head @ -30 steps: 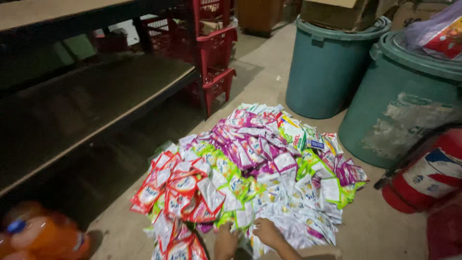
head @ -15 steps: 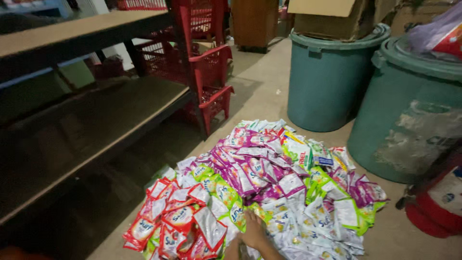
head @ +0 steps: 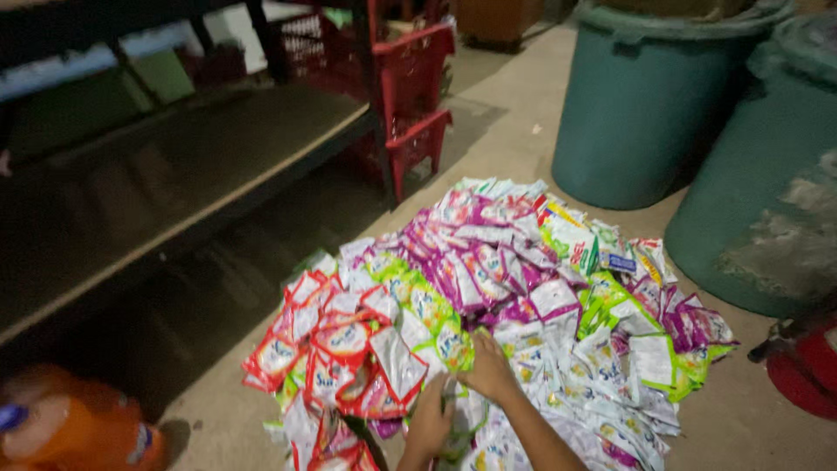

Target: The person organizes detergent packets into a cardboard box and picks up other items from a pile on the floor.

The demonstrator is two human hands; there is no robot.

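Sorting: my two hands are down in a heap of small sachets spread on the concrete floor, and I judge the step in hand to be picking packets out of the near edge of the heap.
Left hand: low at the near edge, fingers curled around a green sachet that stands up between the hands; it looks closed on that packet.
Right hand: just beside the left, palm down on the white and green packets, fingers bent over them; I cannot tell whether it pinches one or only rests there.
Heap: red sachets lie on the left, purple ones at the far middle, green and white ones on the right and near side.
Around: a low dark shelf on the left, a red crate behind, two green bins on the right, an orange bottle at the near left corner.
Next move, as I judge it: lifting the green packet free without dragging its neighbours calls for the right hand to hold the pile down.
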